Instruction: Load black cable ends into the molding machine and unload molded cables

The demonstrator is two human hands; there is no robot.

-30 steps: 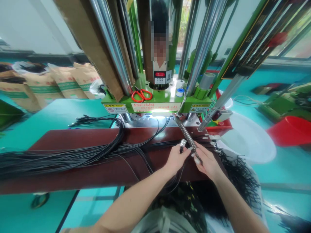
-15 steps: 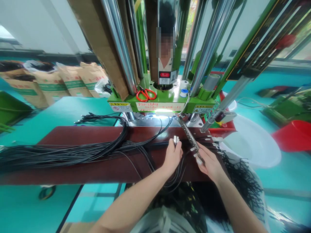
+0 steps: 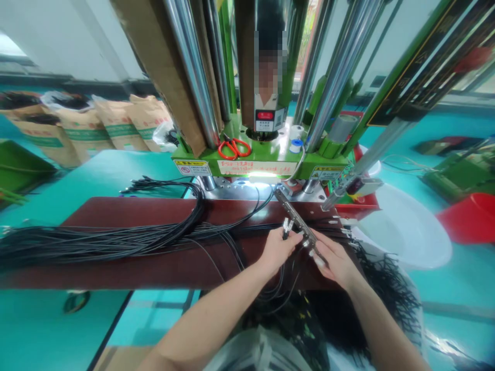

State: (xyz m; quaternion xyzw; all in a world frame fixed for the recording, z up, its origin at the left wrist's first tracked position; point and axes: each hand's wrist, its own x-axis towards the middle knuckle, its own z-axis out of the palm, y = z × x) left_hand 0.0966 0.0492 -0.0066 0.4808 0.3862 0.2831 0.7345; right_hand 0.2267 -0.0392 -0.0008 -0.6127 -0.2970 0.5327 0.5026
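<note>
My left hand point(image 3: 279, 248) is closed around black cables whose silvery metal connectors point(image 3: 286, 226) stick up past the fingers. Its fingertips are at the edge of a long, narrow metal bar point(image 3: 297, 219) with small fittings along it. My right hand point(image 3: 333, 257) grips the near end of that bar, which slants away toward the machine. Small silvery pieces point(image 3: 307, 242) sit on the bar near my right thumb. Black cables point(image 3: 154, 242) run in a thick bundle over the brown board point(image 3: 127, 278) to the left of my hands.
A green press point(image 3: 247, 167) with steel columns stands ahead, and red-handled scissors point(image 3: 234, 148) lie on it. To the right are a white tub point(image 3: 410, 226), a red bucket point(image 3: 469, 219) and a heap of black offcuts point(image 3: 390, 288). Paper sacks point(image 3: 87, 131) stand at the left.
My left hand has moved right, up against the bar, its held connectors now fanned apart. The bar's far end has swung slightly left, with my right hand still on it.
</note>
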